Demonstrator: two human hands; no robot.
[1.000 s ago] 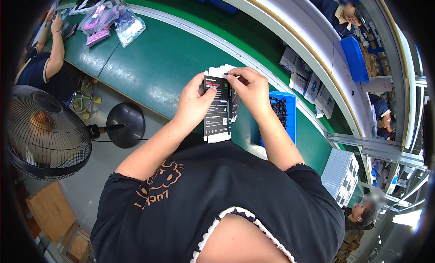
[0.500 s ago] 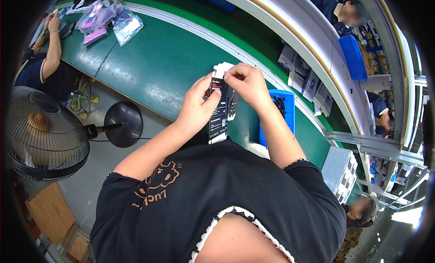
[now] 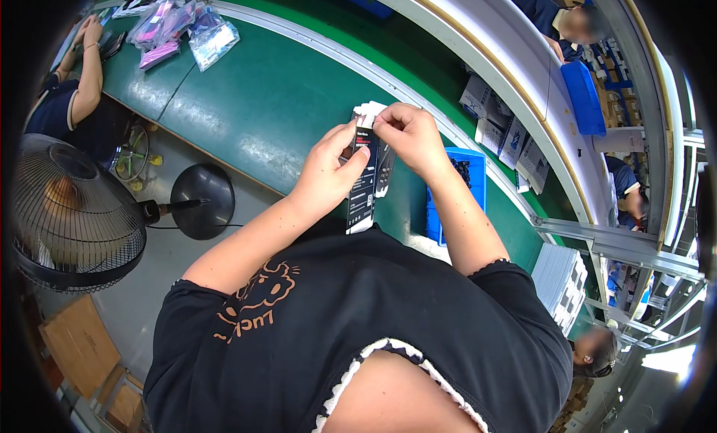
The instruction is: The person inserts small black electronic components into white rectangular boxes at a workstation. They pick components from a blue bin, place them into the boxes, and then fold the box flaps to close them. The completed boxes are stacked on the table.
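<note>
My left hand (image 3: 334,163) is closed round a slim black carton (image 3: 361,198) with white and red print, its thumb lying across the front face. The carton stands lengthwise in front of my chest, its near end almost at my shirt. White end flaps (image 3: 365,110) stick out at the far end. There my right hand (image 3: 407,136) is closed, thumb and forefinger pinched at the flap edge; the exact contact is small and partly hidden by the fingers. Behind the held carton, more black printed packaging (image 3: 385,170) shows on the table.
A blue bin (image 3: 456,235) of small black parts stands right of my right forearm. Bagged items (image 3: 160,31) lie at the table's far left. Flat white stacks (image 3: 554,280) sit at right. A fan (image 3: 78,209) stands on the left; co-workers (image 3: 89,82) are nearby.
Both hands keep almost the same hold on the carton, with only a slight shift of the fingers. The co-worker's hands at the far left have moved a little.
</note>
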